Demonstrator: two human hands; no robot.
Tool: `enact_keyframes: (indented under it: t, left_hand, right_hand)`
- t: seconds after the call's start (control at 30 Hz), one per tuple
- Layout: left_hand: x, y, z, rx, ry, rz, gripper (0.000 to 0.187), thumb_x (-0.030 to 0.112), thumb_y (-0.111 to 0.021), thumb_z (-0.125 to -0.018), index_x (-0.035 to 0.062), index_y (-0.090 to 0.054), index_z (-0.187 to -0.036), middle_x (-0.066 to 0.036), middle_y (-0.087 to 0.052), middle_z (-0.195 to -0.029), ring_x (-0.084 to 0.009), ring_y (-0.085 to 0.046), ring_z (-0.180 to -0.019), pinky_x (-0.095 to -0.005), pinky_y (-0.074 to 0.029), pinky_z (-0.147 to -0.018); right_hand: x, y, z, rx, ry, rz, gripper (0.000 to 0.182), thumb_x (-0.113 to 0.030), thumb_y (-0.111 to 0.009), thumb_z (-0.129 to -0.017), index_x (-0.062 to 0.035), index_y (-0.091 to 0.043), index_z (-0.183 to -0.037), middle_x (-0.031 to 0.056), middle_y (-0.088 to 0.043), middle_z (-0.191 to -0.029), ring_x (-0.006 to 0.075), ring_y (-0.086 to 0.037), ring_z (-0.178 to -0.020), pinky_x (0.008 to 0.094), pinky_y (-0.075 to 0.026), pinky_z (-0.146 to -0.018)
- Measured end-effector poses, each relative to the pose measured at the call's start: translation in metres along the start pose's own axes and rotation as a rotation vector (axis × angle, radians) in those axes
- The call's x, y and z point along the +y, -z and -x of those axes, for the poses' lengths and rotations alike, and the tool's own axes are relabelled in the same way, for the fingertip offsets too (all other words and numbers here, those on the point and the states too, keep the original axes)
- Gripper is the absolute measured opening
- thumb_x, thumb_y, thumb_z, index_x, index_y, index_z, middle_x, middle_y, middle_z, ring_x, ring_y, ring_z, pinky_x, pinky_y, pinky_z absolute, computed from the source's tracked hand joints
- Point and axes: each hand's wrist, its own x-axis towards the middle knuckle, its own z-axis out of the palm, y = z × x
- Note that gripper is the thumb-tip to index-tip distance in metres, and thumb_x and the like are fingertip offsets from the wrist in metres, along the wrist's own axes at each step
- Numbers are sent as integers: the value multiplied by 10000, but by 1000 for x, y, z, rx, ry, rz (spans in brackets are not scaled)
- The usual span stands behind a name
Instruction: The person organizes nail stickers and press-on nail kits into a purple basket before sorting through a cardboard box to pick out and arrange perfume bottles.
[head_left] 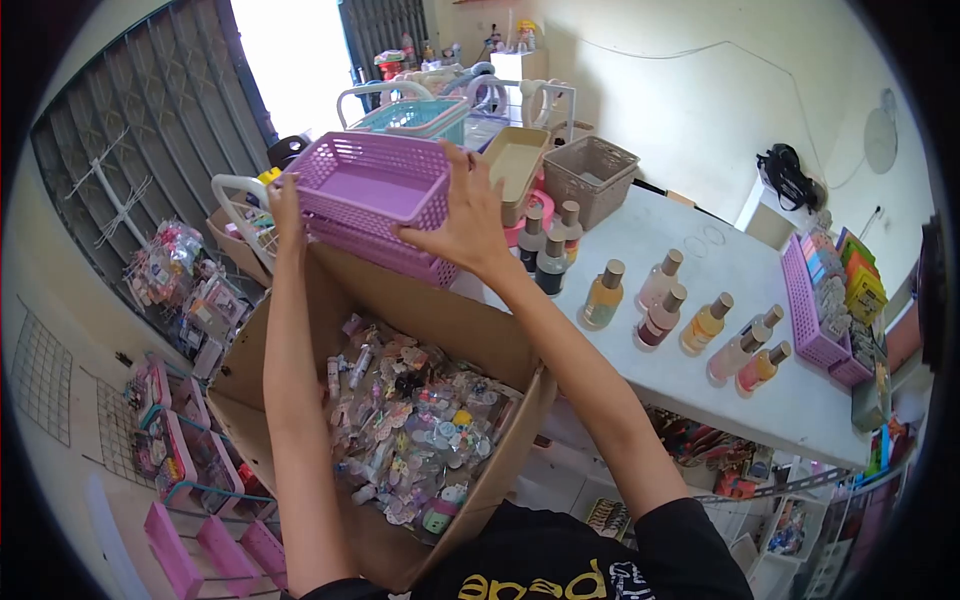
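A purple plastic basket (375, 188) with perforated sides is held at its two ends, over the far edge of a large cardboard box (430, 310). My left hand (286, 208) grips its left end, fingers partly hidden. At the right end, my right hand (468, 218) has its thumb below and its fingers up by the rim. Another purple basket (430, 268) shows directly under the first; whether the two touch is hard to tell. Inside the box lies a heap of small plastic-wrapped trinkets (410, 420).
Several perfume-like bottles (603, 295) stand on the white table (690, 370) at right. Beyond my right hand are a beige basket (515, 165) and a grey-brown basket (592, 180). A turquoise basket (415, 118) is behind. Filled purple baskets (815, 305) line the table's right end.
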Motion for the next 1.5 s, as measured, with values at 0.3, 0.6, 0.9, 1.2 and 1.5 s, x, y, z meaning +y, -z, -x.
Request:
enact_keyframes:
  t: [0.3,0.6,0.9,1.2,1.5]
  left_hand:
    - [77,12,9,219,-183,184,332,234,-411,-786,-27,-476,-981,-110,-533,-906,-218,-540,-806,-338,-450,-716]
    - [231,-93,204,4,85,530,396,254,-389,-824,-9,-423,-1117,-131,-489,-1082,-207,-514,-957,-344,-446,-810]
    - [261,-202,410,-963,-320,46,638,167,-528,-756,-33,-187,-1257,-155,-302,-1206,-242,-280,-1156,-359,-194,-978]
    - [260,-251,537,-1401,-119,238,791,-1,-541,-737,-59,36,-1275,-189,-147,-1255,-301,-247,-1176,-373,-237,-971]
    - [197,-253,580,-1292,-104,140,748,-1,-534,-751,-38,-7,-1281,-165,-85,-1291,-266,-135,-1238,-416,-144,-1027]
  right_hand:
    - [-30,50,5,146,182,-485,1003,-341,-764,-478,-111,-195,-1271,277,-200,-1241,470,-239,-1154,487,-257,-963]
    - [-16,226,74,294,273,-462,913,-341,-759,-472,-130,-332,-1251,249,-51,-1345,429,-130,-1238,486,-226,-989]
    - [53,439,248,858,20,220,784,-451,-633,-688,-23,-301,-1255,127,-403,-1221,224,-424,-1117,356,-383,-917]
    - [99,529,341,849,-315,-170,645,-267,-768,-580,-26,-468,-1097,72,-496,-1074,171,-492,-987,297,-384,-864]
    - [110,535,351,581,-462,-54,485,4,-686,-638,-13,-472,-1073,55,-481,-1049,152,-464,-975,274,-362,-851]
